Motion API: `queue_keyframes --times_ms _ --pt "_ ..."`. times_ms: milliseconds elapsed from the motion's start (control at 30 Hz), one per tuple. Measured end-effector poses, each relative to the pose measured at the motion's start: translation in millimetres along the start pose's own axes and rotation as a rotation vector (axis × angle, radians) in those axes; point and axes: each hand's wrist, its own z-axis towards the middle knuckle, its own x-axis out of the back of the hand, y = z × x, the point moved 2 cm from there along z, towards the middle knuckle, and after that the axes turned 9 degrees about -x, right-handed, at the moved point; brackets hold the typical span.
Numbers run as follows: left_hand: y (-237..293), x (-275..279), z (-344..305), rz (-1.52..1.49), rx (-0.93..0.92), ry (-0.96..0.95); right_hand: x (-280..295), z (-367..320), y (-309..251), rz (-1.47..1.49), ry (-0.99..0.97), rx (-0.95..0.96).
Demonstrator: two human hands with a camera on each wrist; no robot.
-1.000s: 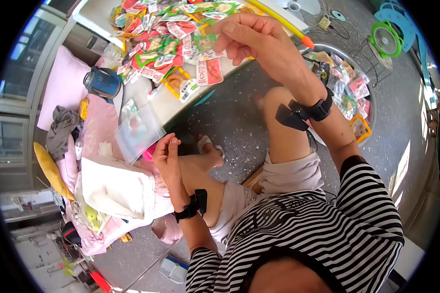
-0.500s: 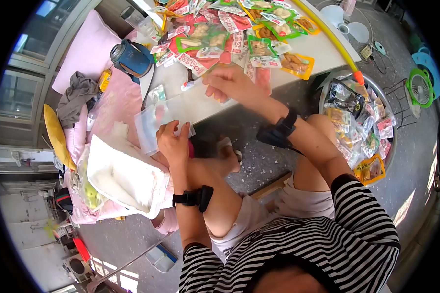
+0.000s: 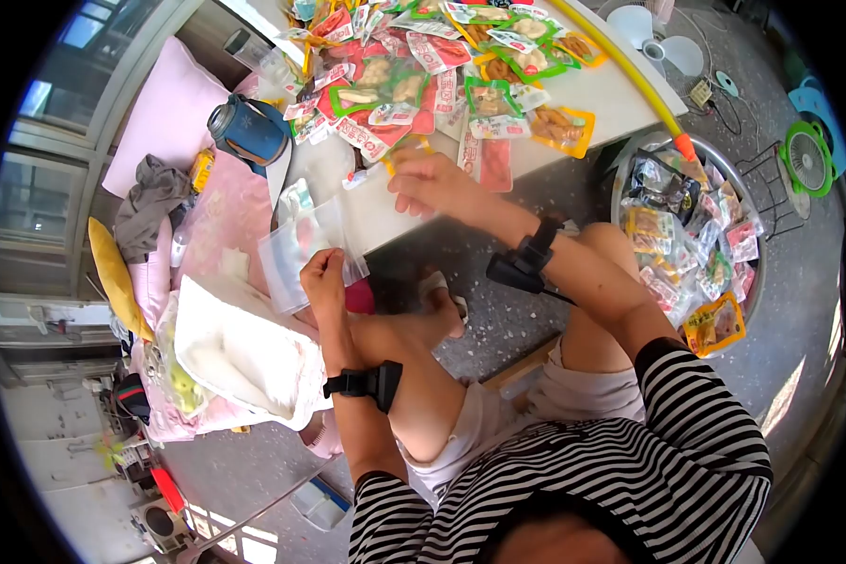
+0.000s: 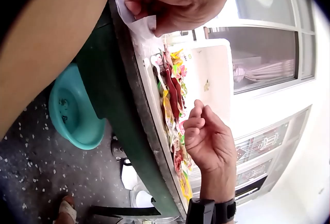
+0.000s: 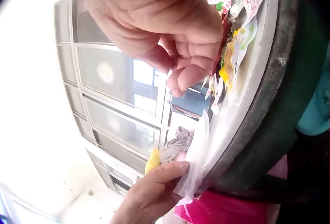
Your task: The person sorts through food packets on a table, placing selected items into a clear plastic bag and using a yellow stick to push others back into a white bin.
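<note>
My left hand [image 3: 324, 284] pinches the edge of a clear plastic bag [image 3: 284, 271] at the table's near edge. In the right wrist view, the thumb of that hand lies on the bag [image 5: 195, 158], which stands up thin and flat. My right hand [image 3: 432, 184] hovers over the near edge of the table, right of the bag. Its fingers are loosely curled with nothing between them in the right wrist view. Just beyond it lies a yellow-edged packet [image 3: 410, 148], partly covered by the hand. Colourful sealed food packets [image 3: 374, 83] are heaped farther back on the white table [image 3: 573, 162].
A metal basin [image 3: 620, 202] of more packets stands on the floor at right. A yellow tube [image 3: 630, 75] with an orange tip lies along the table's right end. At left are a blue flask [image 3: 254, 127] and a white foam box [image 3: 240, 352].
My right hand has come down and left from over the packets to the table's near edge. The left hand's fingers, spread half a second ago, have closed on the bag's edge.
</note>
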Motion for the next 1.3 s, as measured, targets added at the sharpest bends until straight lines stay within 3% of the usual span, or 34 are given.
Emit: queue_keyframes --times_ms 167,367,467,533,633,767,1000,1100,1300 --pt "12.2 1.2 -5.0 -0.116 0.017 0.119 -2.4 3.9 7.7 -0.012 -0.014 -0.015" --pt "67.7 5.3 3.0 -0.155 -0.089 0.23 -5.3 4.3 4.8 -0.038 0.002 -0.052" --pt "98.8 -9.4 14.2 -0.151 -0.158 0.135 -6.7 8.3 8.3 0.031 -0.01 0.0" --pt "119.6 -29.4 16.3 -0.158 -0.134 0.061 -5.8 3.8 -0.7 0.049 -0.02 -0.061" --pt "108.9 -63.4 20.9 -0.245 -0.125 -0.068 -5.8 6.6 -0.3 0.095 0.0 -0.073" --pt "94.8 -91.8 11.7 -0.469 -0.024 -0.084 -3.5 17.1 11.9 0.108 0.022 -0.06" --pt "63.3 -76.4 6.5 -0.571 0.073 0.128 -18.2 21.7 16.7 0.042 -0.034 -0.134" --pt "73.3 -76.8 0.4 -0.43 -0.055 0.208 -25.9 21.6 19.7 0.05 -0.063 -0.177" --pt "66.4 -69.6 0.3 -0.203 -0.12 0.043 -30.7 20.4 15.4 0.063 -0.084 -0.193"
